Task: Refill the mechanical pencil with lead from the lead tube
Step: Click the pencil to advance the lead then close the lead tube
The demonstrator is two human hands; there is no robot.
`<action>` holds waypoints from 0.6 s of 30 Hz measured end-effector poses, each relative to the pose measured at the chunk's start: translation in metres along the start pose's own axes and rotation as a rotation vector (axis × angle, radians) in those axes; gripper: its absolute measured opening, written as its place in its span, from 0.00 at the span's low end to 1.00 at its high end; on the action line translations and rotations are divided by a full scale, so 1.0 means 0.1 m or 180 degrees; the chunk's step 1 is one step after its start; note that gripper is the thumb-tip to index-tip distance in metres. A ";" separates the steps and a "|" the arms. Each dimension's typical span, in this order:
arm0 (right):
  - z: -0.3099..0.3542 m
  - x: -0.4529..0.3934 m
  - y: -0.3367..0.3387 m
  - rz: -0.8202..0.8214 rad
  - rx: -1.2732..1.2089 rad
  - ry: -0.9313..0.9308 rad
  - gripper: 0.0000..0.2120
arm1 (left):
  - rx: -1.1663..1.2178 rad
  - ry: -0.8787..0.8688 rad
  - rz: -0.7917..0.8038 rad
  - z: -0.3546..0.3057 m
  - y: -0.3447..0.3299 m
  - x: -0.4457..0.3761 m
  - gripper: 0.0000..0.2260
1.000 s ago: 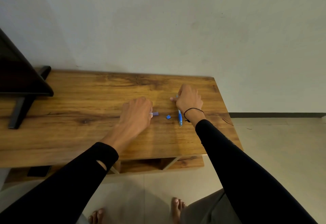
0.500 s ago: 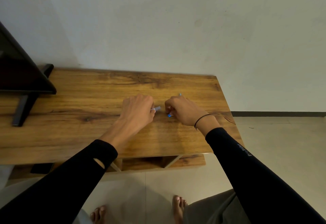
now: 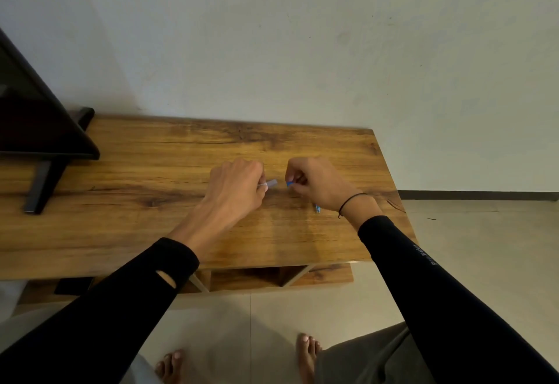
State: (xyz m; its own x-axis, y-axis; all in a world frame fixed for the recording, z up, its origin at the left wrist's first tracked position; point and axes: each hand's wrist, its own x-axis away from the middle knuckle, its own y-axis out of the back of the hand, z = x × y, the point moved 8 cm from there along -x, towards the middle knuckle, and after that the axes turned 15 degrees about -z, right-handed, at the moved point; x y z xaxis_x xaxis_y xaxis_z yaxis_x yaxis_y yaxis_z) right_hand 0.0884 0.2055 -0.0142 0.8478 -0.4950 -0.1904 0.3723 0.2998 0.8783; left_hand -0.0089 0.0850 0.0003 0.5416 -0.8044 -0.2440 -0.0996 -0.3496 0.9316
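Leftmost, dark monitor (image 3: pixel 36 117) on stand, well apart from left hand (image 3: pixel 236 187). Left hand curled, pinching lead tube (image 3: pixel 270 184): small, pale lilac-grey, long axis lying roughly level, free end pointing right toward right hand (image 3: pixel 314 184). Right hand's fingertips (image 3: pixel 295 179) pinch small blue cap (image 3: pixel 289 184), just beside tube's open end, not touching. Mechanical pencil (image 3: pixel 317 209) lies on wooden table (image 3: pixel 151 217) under right wrist; only blue tip shows, pointing toward person. Thin black band (image 3: pixel 351 203) circles right wrist.
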 end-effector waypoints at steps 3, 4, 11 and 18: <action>-0.05 -0.03 0.10 -0.0241 -0.0783 -0.0415 0.04 | 0.0110 0.0017 -0.0030 0.00 0.02 -0.01 0.06; -0.06 -0.03 0.10 -0.0247 -0.1054 -0.0524 0.04 | 0.0142 0.0010 -0.0025 -0.01 0.02 -0.01 0.06; -0.10 -0.02 0.07 -0.0213 -0.1846 -0.0872 0.05 | 0.0416 -0.0009 -0.0040 -0.04 0.03 -0.02 0.06; -0.14 -0.02 0.12 -0.0309 -0.2185 -0.1067 0.07 | 0.0569 -0.0021 -0.0142 -0.06 0.07 -0.04 0.06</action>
State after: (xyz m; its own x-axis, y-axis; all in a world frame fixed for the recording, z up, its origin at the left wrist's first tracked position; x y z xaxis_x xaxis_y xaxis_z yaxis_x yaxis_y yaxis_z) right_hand 0.0961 0.2218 -0.0096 0.6803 -0.7328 -0.0134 0.6829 0.6271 0.3746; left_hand -0.0068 0.0885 0.0090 0.5435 -0.7891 -0.2862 -0.2226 -0.4643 0.8573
